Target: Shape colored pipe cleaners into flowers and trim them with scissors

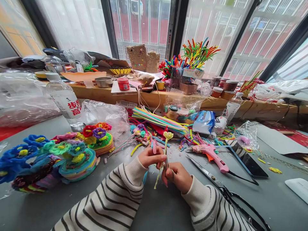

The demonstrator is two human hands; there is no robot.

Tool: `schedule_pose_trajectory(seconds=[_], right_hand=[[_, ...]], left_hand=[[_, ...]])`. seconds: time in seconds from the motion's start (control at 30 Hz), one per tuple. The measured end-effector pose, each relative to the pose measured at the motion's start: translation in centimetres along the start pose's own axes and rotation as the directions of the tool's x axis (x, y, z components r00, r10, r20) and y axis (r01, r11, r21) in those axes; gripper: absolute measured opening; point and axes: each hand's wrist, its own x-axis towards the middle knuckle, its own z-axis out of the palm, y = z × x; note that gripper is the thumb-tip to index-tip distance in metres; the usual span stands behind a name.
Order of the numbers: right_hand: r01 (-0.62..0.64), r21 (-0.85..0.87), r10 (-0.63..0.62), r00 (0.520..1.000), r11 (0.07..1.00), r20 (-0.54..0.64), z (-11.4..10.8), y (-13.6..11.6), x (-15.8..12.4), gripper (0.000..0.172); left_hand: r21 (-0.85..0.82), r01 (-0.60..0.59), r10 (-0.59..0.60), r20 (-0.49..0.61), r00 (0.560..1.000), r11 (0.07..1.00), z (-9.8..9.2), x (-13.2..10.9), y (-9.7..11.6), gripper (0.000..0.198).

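Note:
My left hand point(154, 157) is closed, pinching a pale yellow pipe-cleaner flower point(168, 135) by its stem. The blossom stands above the fingers, and a fuzzy tail hangs below them. Close beside it, my right hand point(177, 175) is closed around what looks like a small pair of scissors point(166, 154). Their thin dark blades point up against the stem; most of the handle is hidden in the fingers. Pink pipe-cleaner pieces point(153, 141) show just behind my left hand.
Pipe-cleaner flower pots point(77, 163) stand at left. A pink glue gun point(211, 155), large scissors point(216, 183) and a dark tablet point(247, 160) lie at right. Behind are a pipe-cleaner bundle point(158, 119), bottles point(64, 99) and a cluttered wooden ledge point(101, 95).

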Motion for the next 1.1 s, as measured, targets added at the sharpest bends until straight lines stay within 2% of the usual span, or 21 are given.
schedule_pose_trajectory(seconds=[0.2, 0.47, 0.73, 1.1], right_hand=[[0.005, -0.013, -0.006, 0.999, 1.000, -0.041, 0.00, -0.29, 0.11, 0.062], [-0.046, 0.037, 0.051, 0.989, 0.998, -0.137, 0.06, 0.03, 0.13, 0.062], [-0.024, 0.017, 0.025, 0.999, 1.000, -0.026, 0.33, 0.17, 0.07, 0.072], [-0.011, 0.005, 0.011, 0.997, 1.000, -0.075, 0.37, 0.14, 0.35, 0.065]], left_hand=[[-0.102, 0.046, -0.046, 0.002, 0.999, 0.994, -0.16, 0.08, -0.10, 0.028], [-0.061, 0.009, -0.010, -0.026, 1.000, 0.998, -0.38, 0.09, -0.40, 0.026], [-0.037, 0.011, -0.010, 0.011, 1.000, 0.999, -0.85, -0.05, -0.68, 0.024], [-0.069, 0.035, -0.036, -0.011, 0.999, 0.997, -0.32, -0.22, -0.29, 0.024]])
